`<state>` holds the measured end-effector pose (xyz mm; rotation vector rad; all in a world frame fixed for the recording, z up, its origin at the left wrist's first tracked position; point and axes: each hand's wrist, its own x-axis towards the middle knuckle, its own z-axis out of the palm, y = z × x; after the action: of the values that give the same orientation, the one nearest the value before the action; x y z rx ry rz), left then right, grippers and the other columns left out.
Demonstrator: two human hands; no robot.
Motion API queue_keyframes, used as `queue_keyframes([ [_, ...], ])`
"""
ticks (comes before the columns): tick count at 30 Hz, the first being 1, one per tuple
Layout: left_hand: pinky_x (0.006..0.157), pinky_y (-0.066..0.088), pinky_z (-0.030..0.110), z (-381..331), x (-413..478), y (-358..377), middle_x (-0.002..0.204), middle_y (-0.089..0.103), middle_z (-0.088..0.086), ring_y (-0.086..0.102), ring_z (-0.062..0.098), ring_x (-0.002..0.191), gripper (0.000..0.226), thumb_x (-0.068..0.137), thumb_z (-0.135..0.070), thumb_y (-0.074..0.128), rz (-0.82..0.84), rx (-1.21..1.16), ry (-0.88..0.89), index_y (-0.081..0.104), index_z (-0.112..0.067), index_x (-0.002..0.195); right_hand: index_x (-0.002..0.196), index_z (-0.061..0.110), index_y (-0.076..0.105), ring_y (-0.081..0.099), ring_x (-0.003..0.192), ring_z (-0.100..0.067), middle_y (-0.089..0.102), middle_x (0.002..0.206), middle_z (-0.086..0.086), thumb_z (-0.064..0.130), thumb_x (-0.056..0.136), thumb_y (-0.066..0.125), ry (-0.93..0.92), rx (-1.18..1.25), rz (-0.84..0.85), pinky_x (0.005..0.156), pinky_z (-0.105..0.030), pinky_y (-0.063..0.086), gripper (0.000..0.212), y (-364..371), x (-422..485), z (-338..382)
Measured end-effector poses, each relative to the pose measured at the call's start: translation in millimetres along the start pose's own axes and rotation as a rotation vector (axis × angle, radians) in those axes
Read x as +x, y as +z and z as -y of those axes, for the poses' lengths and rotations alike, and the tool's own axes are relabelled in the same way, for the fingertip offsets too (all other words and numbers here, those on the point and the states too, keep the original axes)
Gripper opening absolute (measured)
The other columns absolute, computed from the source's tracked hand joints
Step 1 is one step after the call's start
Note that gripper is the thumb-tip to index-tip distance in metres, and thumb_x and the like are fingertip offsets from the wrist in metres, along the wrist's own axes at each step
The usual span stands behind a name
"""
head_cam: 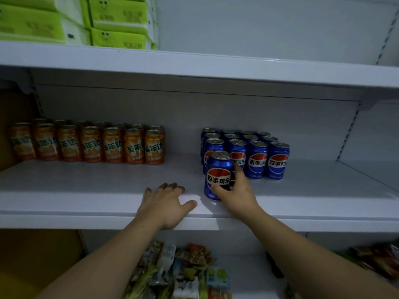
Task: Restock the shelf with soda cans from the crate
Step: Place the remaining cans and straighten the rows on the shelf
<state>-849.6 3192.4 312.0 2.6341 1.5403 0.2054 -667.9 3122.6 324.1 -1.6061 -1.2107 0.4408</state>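
A blue soda can [218,169] stands upright near the front of the white middle shelf [86,186], just ahead of a block of several matching blue cans [257,158]. My right hand [235,190] grips this front can from its right side, thumb low across the label and fingers round its far side. My left hand [166,201] rests flat on the shelf to the left of the can, fingers spread, holding nothing. The crate is out of view.
Several orange soda cans [90,143] stand in rows at the shelf's back left. Green tissue packs [116,22] sit on the shelf above. Snack packets [183,270] lie on the shelf below. Bare shelf lies between the orange and blue cans and right of the blue block.
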Motion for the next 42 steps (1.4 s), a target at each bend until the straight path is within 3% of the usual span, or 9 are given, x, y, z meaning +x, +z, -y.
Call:
queue_keyframes([
  [16,0.115,0.013,0.051,-1.2,0.0,-0.1,0.157,0.022,-0.007,0.019,0.017,0.143,0.067,0.088,-0.069,0.028,0.002,-0.007,0.0,0.029,-0.034,0.146,0.147,0.024,0.028,0.051,0.123,-0.023,0.053,0.135,-0.002,0.022,0.09,0.066,0.01,-0.064,0.019,0.09,-0.027,0.041,0.069,5.0,26.8,-7.1],
  [31,0.114,0.016,0.052,-1.2,0.0,-0.8,0.156,0.025,-0.007,0.023,0.018,0.141,0.067,0.088,-0.069,0.028,-0.008,-0.02,0.006,0.031,-0.033,0.145,0.146,0.021,0.03,0.051,0.122,-0.027,0.054,0.136,-0.007,0.028,0.094,0.059,0.085,-0.141,0.047,0.09,-0.032,0.042,0.06,7.0,30.1,-7.4],
  [34,0.114,0.016,0.053,-1.1,-0.4,-4.6,0.155,0.027,-0.005,0.026,0.019,0.14,0.069,0.087,-0.07,0.03,0.021,-0.042,0.001,0.032,-0.032,0.145,0.143,0.02,0.034,0.052,0.121,-0.026,0.055,0.133,-0.004,0.031,0.091,0.063,0.117,-0.138,0.053,0.086,-0.029,0.04,0.06,-4.9,24.2,-1.0],
  [39,0.115,0.013,0.055,-7.7,-6.0,-16.5,0.156,0.027,-0.005,0.027,0.02,0.141,0.071,0.088,-0.069,0.033,0.09,-0.068,0.011,0.03,-0.031,0.147,0.143,0.019,0.038,0.048,0.127,-0.026,0.05,0.141,-0.005,0.038,0.09,0.063,0.126,-0.254,0.011,0.094,-0.032,0.039,0.062,-48.1,5.8,11.2],
  [42,0.113,0.025,0.049,-34.7,-13.8,-21.9,0.151,0.038,-0.002,0.038,0.021,0.135,0.073,0.087,-0.068,0.039,0.077,-0.155,0.044,0.034,-0.026,0.146,0.147,0.018,0.033,0.045,0.131,-0.026,0.044,0.148,-0.005,0.042,0.091,0.061,0.159,-0.346,-0.032,0.098,-0.034,0.038,0.067,-80.2,-10.8,11.0],
])
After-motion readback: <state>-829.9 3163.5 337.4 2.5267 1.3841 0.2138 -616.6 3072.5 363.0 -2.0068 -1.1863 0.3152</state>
